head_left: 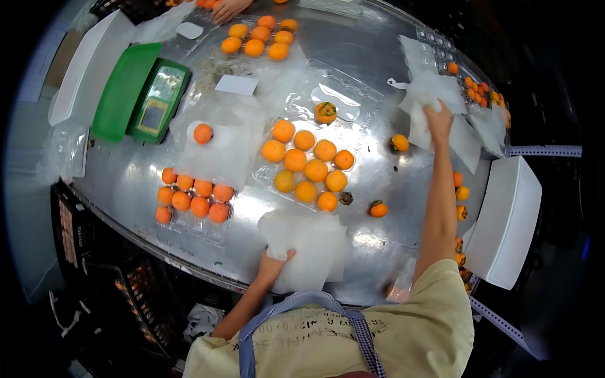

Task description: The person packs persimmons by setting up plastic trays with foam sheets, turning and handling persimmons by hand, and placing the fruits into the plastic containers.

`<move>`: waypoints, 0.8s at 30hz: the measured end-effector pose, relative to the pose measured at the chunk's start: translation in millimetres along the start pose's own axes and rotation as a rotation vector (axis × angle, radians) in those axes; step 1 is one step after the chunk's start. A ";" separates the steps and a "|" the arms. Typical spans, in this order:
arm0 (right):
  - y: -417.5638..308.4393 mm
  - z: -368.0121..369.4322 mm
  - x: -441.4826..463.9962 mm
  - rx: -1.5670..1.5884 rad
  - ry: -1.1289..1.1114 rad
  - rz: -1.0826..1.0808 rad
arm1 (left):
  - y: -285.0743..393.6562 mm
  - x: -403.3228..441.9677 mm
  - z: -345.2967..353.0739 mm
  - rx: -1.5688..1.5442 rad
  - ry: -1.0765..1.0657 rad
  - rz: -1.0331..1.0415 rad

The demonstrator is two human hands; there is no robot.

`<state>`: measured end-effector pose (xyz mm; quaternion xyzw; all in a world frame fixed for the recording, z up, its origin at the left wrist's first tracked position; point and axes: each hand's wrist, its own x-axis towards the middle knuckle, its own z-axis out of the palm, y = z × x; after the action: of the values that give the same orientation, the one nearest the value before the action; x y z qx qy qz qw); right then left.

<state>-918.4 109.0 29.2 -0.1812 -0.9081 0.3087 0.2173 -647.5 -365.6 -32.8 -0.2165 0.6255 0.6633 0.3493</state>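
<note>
My left hand (275,264) is closed on the edge of a stack of thin white sheets (309,242) at the table's near edge. Stretched far forward, my right hand (439,120) grips white sheets (423,94) in a loose pile at the right. Between the hands, a clear plastic tray (259,173) holds several persimmons (295,160) in rows. One persimmon (325,113) lies on its clear lid beyond. Loose persimmons (399,143) rest on the metal table near my right arm.
At the left are another tray of persimmons (200,206), a green scale (151,113) and a white foam box (91,69). A second white box (507,220) stands at the right edge. Another person's hand (228,9) is at the far side, near more persimmons (260,33).
</note>
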 end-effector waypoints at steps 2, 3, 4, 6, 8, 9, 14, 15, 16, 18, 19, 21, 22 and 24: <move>-24.3 -20.4 -15.2 0.293 0.026 -0.053 | -4.3 -1.0 1.2 -0.012 0.000 -0.004; -38.3 -33.3 -26.6 0.442 0.038 -0.073 | -8.3 1.6 0.4 -0.013 0.001 -0.009; -70.2 -49.4 -50.0 0.593 -0.071 -0.006 | -9.1 2.7 -1.5 -0.010 0.000 -0.014; -122.5 -70.5 -121.3 0.942 -0.293 0.247 | 3.8 -3.8 0.5 -0.155 -0.062 -0.012; -59.2 -39.4 -194.6 1.068 -0.488 0.345 | 10.2 -9.1 -0.4 -0.303 -0.116 -0.025; -99.7 -35.8 -225.9 1.020 -0.651 0.404 | 11.4 -11.9 -1.1 -0.381 -0.139 -0.039; -218.1 11.4 -359.4 0.126 -0.731 -0.412 | 0.3 -28.3 2.1 -0.666 -0.146 0.133; -232.1 11.6 -367.7 0.173 -0.771 -0.461 | 10.9 -33.6 -1.6 -0.665 -0.064 0.077; -248.7 11.8 -370.1 0.223 -0.813 -0.511 | 21.3 -41.3 -7.0 -0.664 0.021 0.021; -267.4 16.0 -367.3 0.379 -0.952 -0.566 | 32.4 -61.8 -31.0 -0.763 -0.016 0.117; -270.9 19.3 -357.9 0.480 -1.045 -0.575 | 34.4 -68.2 -42.3 -0.740 0.005 0.168; -272.1 34.8 -325.1 0.604 -1.183 -0.383 | 19.6 -65.7 -55.1 -0.663 0.088 0.289; -274.3 47.8 -300.8 0.623 -1.223 -0.185 | 12.1 -63.4 -61.9 -0.638 0.120 0.308; -281.9 86.1 -259.0 0.603 -0.881 -0.075 | 3.9 -61.1 -75.2 -0.636 0.154 0.310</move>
<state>-799.5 -262.1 74.7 0.0685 -0.7901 0.5949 -0.1311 -621.2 -451.0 4.8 -0.2661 0.4377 0.8515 0.1117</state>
